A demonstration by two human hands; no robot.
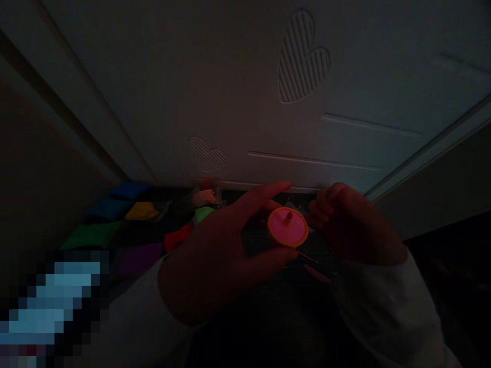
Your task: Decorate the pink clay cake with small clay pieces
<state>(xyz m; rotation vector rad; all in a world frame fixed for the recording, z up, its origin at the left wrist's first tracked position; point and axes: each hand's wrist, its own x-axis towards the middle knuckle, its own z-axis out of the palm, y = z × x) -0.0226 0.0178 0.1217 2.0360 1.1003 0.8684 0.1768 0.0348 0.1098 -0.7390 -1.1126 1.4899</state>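
My left hand [226,250] holds a small round pink piece with an orange rim [287,232] between thumb and fingers. A short brownish-orange peg [289,219] stands up from the middle of its pink top. Just to the right, my right hand [345,220] is raised with its fingers curled in; whatever they may hold is hidden in the dark. Below the round piece lie a thin pink stick [309,256] and a flat pink strip-like piece [316,274].
Soft-looking coloured packets lie at the left: blue [130,190], yellow [141,210], green [92,235], purple [140,259] and red [178,237]. A pale panel with grooved hearts [303,59] rises behind. A pixelated bright patch [57,296] covers the lower left corner. The light is dim.
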